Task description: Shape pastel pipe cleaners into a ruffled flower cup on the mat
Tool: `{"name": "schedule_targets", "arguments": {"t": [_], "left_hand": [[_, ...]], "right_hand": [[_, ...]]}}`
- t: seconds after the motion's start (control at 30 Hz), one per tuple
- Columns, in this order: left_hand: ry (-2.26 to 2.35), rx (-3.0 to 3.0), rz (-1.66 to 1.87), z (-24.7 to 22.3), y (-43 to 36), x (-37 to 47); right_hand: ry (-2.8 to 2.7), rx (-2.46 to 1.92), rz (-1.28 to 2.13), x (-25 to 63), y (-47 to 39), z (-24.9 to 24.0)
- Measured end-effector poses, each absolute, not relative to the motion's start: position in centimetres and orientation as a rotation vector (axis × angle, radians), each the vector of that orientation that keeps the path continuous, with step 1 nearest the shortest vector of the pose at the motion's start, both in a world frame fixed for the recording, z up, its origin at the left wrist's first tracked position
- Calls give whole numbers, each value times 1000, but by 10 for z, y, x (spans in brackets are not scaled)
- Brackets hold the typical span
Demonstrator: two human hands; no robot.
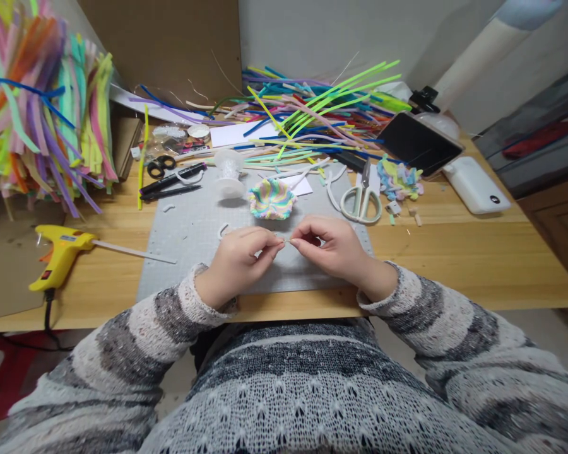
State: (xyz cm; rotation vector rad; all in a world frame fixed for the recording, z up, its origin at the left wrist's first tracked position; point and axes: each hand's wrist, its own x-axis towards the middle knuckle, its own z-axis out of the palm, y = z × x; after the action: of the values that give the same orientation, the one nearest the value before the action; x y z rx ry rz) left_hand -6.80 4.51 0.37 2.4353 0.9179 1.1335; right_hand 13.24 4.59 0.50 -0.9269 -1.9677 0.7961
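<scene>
My left hand [247, 257] and my right hand [330, 247] meet fingertip to fingertip over the grey cutting mat [180, 236]. Each pinches thumb against forefinger, and a tiny light-coloured piece shows between them, too small to name. Just beyond the fingers sits a pastel striped, ruffled cup shape [271, 198], apparently made of pipe cleaners. A spool of clear thread [229, 173] stands behind my left hand. White-handled scissors [361, 203] lie beyond my right hand. A short white curved strip [223, 231] lies on the mat near my left hand.
A yellow glue gun [64, 255] lies at the left, its stick pointing over the mat. Bundled pipe cleaners [47, 107] stand at the back left, and a loose heap [312, 113] lies behind. A tablet-like dark screen [419, 145], white power bank [476, 185] and pastel curly bundle [398, 180] are at right.
</scene>
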Motion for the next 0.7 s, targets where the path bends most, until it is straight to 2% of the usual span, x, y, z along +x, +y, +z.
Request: {"name": "schedule_targets", "arguments": {"t": [0.43, 0.7], "left_hand": [[1018, 2051, 813, -2, 52, -66], [837, 1201, 621, -7, 56, -64]], "right_hand": [[-2070, -999, 841, 133, 49, -3], [-2167, -796, 743, 137, 53, -2]]}}
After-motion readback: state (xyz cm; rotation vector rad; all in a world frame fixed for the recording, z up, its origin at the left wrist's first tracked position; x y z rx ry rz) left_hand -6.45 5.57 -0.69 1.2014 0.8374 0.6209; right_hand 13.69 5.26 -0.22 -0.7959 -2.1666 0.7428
